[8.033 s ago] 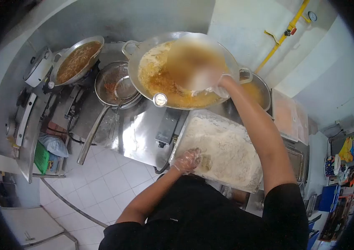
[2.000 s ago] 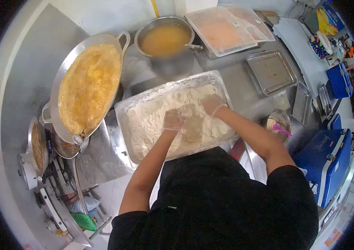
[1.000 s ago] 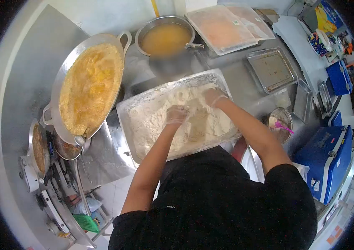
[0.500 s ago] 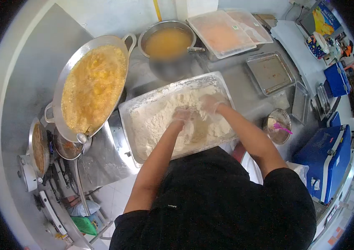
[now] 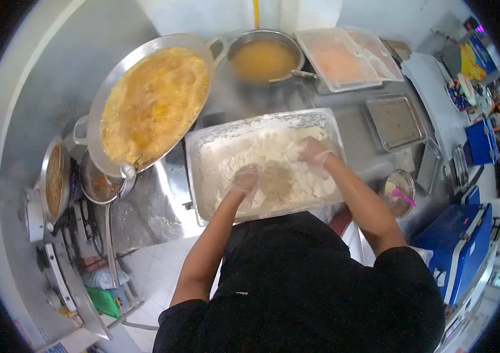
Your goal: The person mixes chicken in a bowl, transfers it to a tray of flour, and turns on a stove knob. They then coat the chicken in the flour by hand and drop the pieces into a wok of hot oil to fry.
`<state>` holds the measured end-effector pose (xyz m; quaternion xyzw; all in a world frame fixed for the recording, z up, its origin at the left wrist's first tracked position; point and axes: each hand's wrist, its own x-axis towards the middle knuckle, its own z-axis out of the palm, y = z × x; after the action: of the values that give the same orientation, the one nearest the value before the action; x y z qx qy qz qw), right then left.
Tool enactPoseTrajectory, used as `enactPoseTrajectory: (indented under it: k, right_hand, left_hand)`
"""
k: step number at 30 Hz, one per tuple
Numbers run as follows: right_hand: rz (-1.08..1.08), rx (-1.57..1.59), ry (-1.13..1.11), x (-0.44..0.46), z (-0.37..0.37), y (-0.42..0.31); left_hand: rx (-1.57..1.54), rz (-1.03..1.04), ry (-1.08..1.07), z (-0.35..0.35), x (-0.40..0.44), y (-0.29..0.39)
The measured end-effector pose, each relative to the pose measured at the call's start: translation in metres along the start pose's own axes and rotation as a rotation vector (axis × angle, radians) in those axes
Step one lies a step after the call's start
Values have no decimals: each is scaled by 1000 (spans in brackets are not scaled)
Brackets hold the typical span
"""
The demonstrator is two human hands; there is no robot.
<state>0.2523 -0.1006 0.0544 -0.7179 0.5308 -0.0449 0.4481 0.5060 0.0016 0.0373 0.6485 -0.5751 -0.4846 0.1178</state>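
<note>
A large metal tray holds a thick, uneven layer of white flour. In its left half is my left hand, in a thin clear glove and dusted with flour. My right hand, gloved the same way, is in the flour at the right side of the tray. Between the hands lies a darker beige patch; whether it is coated food or bare tray bottom, I cannot make out. Flour and motion blur hide the fingers of both hands.
A big wok of bubbling yellow oil stands left of the tray. Behind are a pot of brownish liquid and lidded plastic containers. To the right are a shallow tray, a bowl and a blue cooler.
My hands have moved farther apart, exposing more of the beige patch between them. The whole view has shifted, so the wok, pot and tray appear farther right.
</note>
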Motion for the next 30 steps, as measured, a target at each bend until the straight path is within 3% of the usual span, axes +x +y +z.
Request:
enactPoseTrajectory:
  k: [2, 4, 7, 10, 14, 16, 17, 20, 21, 23, 25, 26, 28, 30]
  right_hand:
    - [7, -110, -64, -33, -50, -112]
    - [-293, 38, 20, -16, -63, -148]
    - [-495, 74, 4, 34, -77, -233]
    - [-429, 160, -150, 67, -64, -330]
    - [-500, -445, 6, 150, 1, -396]
    - [-429, -630, 35, 179, 27, -418]
    - [-460, -645, 109, 199, 34, -424]
    - [-534, -646, 357, 228, 33, -448]
    - [-550, -622, 458, 217, 21, -462]
    - [-620, -517, 617, 211, -5, -484]
    - [-807, 24, 534, 242, -34, -480]
    - [-804, 45, 527, 211, -51, -476]
    - [-792, 110, 489, 99, -89, -466]
    - [-748, 229, 406, 52, -100, -405]
  left_hand:
    - [499, 171, 87, 6, 4, -48]
    - [654, 236, 158, 14, 2, -90]
    - [469, 417, 321, 5, -33, -102]
    - [498, 313, 287, -6, -66, -93]
    - [513, 263, 313, 3, -79, -101]
    - [502, 350, 427, 15, -78, -118]
    - [433, 524, 546, 29, -61, -143]
    - [442, 321, 486, 21, -66, -129]
    - [438, 396, 531, 20, -67, -131]
    - [426, 553, 607, 19, -70, -138]
    - [270, 428, 582, 9, -81, -120]
    - [190, 364, 557, 7, -84, -112]
    - [413, 410, 543, 27, -59, -140]
    - [381, 262, 411, 5, -74, -99]
